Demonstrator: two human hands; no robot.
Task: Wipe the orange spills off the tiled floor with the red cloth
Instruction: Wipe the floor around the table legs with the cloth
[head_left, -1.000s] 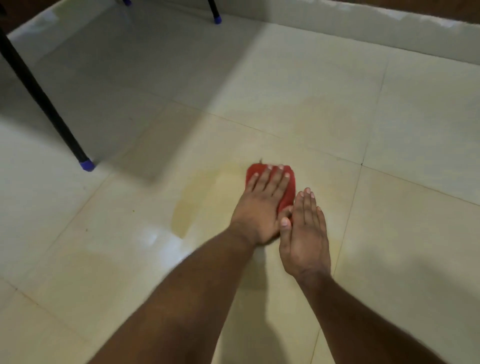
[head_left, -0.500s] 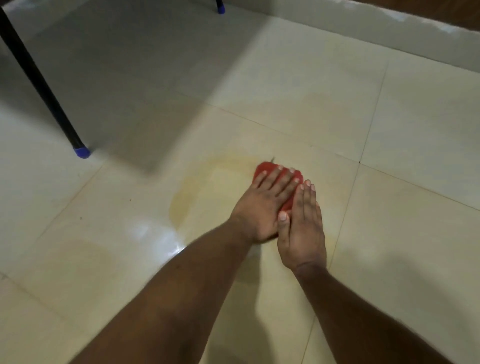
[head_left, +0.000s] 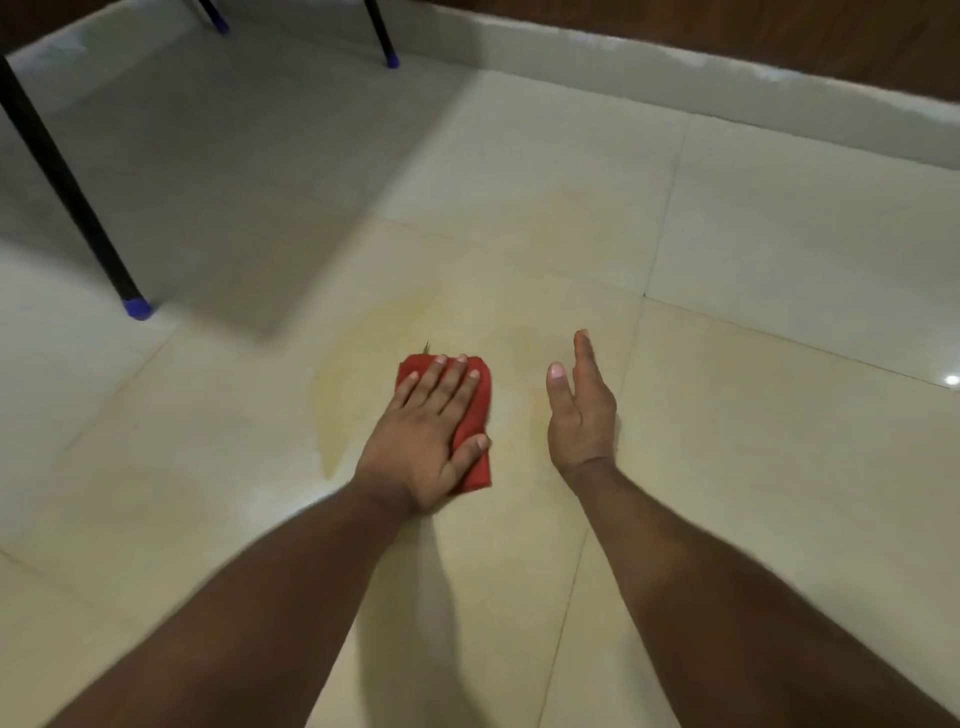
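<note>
A folded red cloth (head_left: 480, 410) lies flat on the cream tiled floor (head_left: 779, 467). My left hand (head_left: 423, 441) presses on it, palm down, fingers spread over most of the cloth. My right hand (head_left: 582, 410) hovers off the cloth to its right, held edge-on with fingers straight and nothing in it. A pale orange spill (head_left: 343, 395) spreads over the tile left of the cloth and beyond it. A fainter orange smear (head_left: 561, 228) stains the tile farther back.
A black table leg with a blue foot (head_left: 136, 306) stands on the floor at the left. Two more blue-footed legs (head_left: 390, 60) stand at the back. A pale skirting (head_left: 727, 98) runs along the far wall.
My right hand has lifted off the cloth and moved away to the right. My left hand stays pressed on the cloth, which has shifted slightly left into the spill.
</note>
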